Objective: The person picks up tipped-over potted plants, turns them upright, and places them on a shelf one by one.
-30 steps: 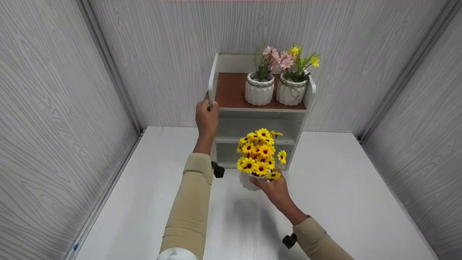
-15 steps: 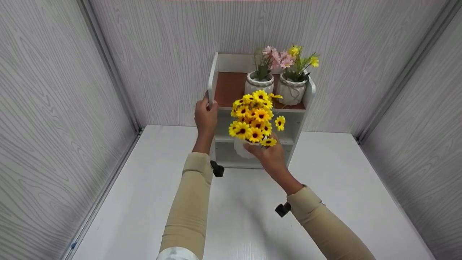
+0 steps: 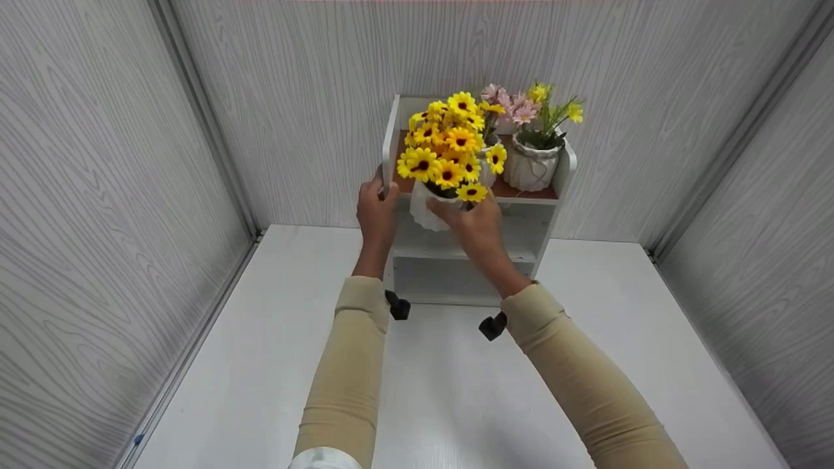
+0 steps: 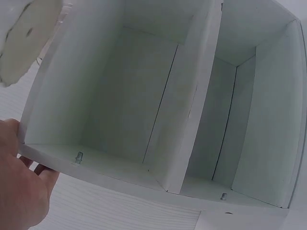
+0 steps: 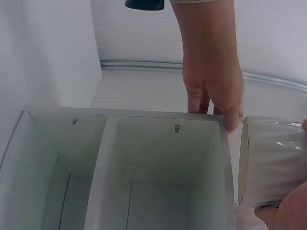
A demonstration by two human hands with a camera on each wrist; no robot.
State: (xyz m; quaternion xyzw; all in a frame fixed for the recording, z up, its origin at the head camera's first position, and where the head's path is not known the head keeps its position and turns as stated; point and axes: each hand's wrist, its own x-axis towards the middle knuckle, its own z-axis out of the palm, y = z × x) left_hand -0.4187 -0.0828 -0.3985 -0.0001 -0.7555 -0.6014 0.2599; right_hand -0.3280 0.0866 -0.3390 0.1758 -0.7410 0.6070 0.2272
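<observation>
My right hand (image 3: 472,231) grips a white ribbed flower pot (image 3: 425,210) full of yellow sunflowers (image 3: 449,146), held up in front of the shelf unit's brown top board (image 3: 404,179). In the right wrist view the pot (image 5: 271,160) is beside the unit's upper edge, and its underside (image 4: 29,40) shows in the left wrist view. My left hand (image 3: 378,218) holds the left side panel of the white shelf unit (image 3: 466,244), thumb at the front and fingers round the outside. Behind the sunflowers stands a pot of pink flowers (image 3: 521,111), partly hidden.
A second white pot (image 3: 531,166) with yellow flowers stands at the right end of the top board. Below are two open compartments with small pegs in the side wall. The unit stands on a white table (image 3: 430,391) against a grey wood-grain wall (image 3: 313,98).
My right hand has lifted the sunflower pot from low in front of the unit up to the top board's height, slightly leftward. My left hand keeps its hold on the side panel.
</observation>
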